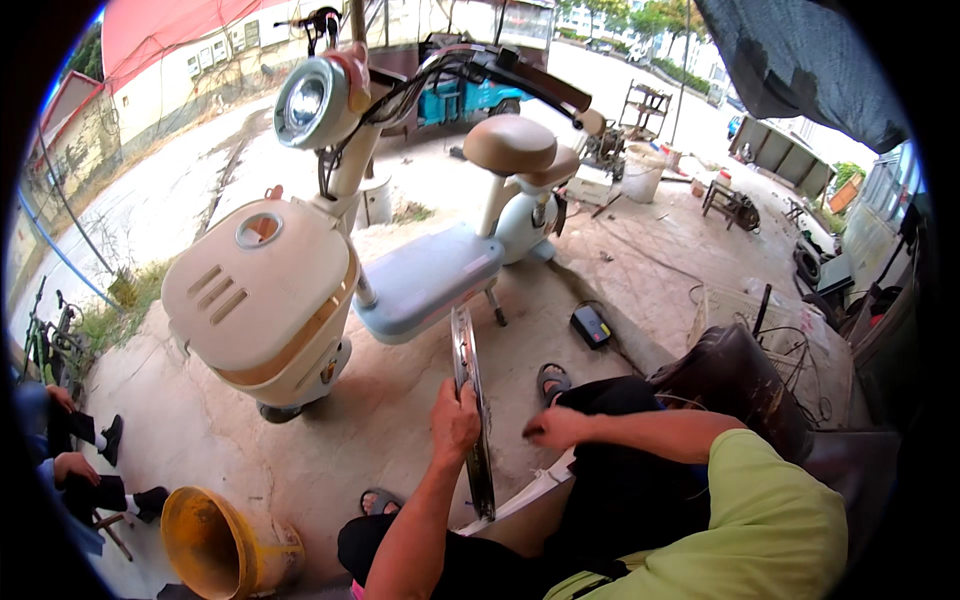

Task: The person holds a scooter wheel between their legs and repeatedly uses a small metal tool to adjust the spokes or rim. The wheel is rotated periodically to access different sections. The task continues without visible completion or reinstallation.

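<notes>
My left hand point(457, 418) is wrapped round the upper part of a narrow metal wheel rim point(483, 465), seen almost edge-on and standing upright between my knees. To its right, my right hand point(557, 428) hangs in the air above my leg, apart from the rim, fingers curled together. Whatever those fingers hold, if anything, is too small or hidden to make out. A cream-coloured object point(530, 500), partly hidden, lies by my lap below the rim. Just beyond the rim stands a pale electric scooter point(430, 280) with a cream front basket point(265, 300).
A yellow bucket point(255, 550) stands at lower left, near a seated person's legs point(85, 480). On the concrete ahead lies a black charger-like box point(591, 326). A brown-black seat-like shape point(735, 385) is at my right. Farther off are a white bucket point(642, 173) and a blue tricycle point(460, 100).
</notes>
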Available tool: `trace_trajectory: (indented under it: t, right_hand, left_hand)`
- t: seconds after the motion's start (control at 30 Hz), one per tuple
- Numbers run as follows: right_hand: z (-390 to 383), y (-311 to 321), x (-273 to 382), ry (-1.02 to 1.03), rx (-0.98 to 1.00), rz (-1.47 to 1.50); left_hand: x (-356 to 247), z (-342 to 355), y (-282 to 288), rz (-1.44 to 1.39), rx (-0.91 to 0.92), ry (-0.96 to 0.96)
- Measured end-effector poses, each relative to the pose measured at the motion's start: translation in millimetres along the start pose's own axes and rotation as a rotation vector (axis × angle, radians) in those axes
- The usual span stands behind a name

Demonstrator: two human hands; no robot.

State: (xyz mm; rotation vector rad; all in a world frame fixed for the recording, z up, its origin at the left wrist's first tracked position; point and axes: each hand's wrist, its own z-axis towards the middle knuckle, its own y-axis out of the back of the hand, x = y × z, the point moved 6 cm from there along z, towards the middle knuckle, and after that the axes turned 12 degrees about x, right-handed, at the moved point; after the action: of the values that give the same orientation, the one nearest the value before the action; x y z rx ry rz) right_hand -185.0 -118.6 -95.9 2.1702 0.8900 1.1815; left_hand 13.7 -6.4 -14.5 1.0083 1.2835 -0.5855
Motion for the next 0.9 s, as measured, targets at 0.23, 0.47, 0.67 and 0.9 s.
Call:
trace_trajectory:
  t: [0.23, 0.47, 0.67, 0.9]
  right_hand:
    - [108.7, 45.5, -39.6, -0.061, -0.261, 0.997]
    - [162.2, 82.6, -0.9, 0.068, -0.3, 1.349]
    - [162.0, 103.2, -1.5, 0.267, -0.405, 1.32]
    - [141.3, 114.7, -21.4, 0.311, -0.734, 1.113]
  left_hand:
    - [14.4, 8.7, 5.7, -0.017, -0.026, 0.051]
    - [20.4, 19.9, 0.7, -0.104, -0.012, 0.083]
    - [13.6, 24.8, -10.6, -0.146, 0.07, 0.139]
    - [1.1, 25.7, -30.3, -0.111, 0.168, 0.148]
